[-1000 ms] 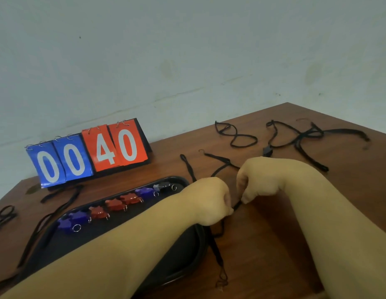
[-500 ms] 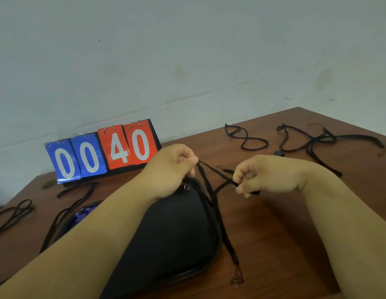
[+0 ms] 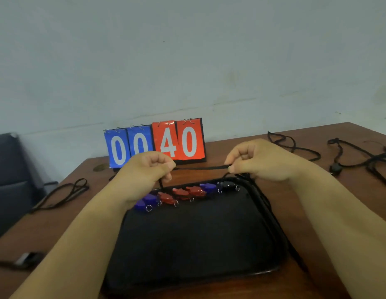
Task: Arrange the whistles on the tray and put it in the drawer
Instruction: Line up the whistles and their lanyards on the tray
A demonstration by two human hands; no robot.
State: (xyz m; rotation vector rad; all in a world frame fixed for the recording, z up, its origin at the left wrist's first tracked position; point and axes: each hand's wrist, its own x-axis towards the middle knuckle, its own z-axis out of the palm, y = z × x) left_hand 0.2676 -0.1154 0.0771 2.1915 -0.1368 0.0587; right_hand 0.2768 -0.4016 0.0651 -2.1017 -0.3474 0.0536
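A black tray (image 3: 194, 244) lies on the brown table in front of me. Along its far edge runs a row of several whistles: blue whistles (image 3: 145, 202) at the left, red whistles (image 3: 181, 193) in the middle, another blue one (image 3: 208, 187) and a black whistle (image 3: 228, 186) at the right. My left hand (image 3: 149, 169) and my right hand (image 3: 256, 160) are raised above that row. Each pinches an end of a black lanyard (image 3: 200, 168), which is stretched taut between them. Its loose part hangs down toward the tray's right rim.
A flip scoreboard (image 3: 155, 142) reading 00 40 stands at the back against the wall. Loose black lanyards lie on the table at the left (image 3: 64, 194), far right (image 3: 360, 158) and back (image 3: 291, 145). A dark chair (image 3: 8, 180) stands beyond the table's left edge.
Both hands rose from the table near the tray's right end and moved apart, pulling the lanyard taut. The view shifted, so the whistle row shows again.
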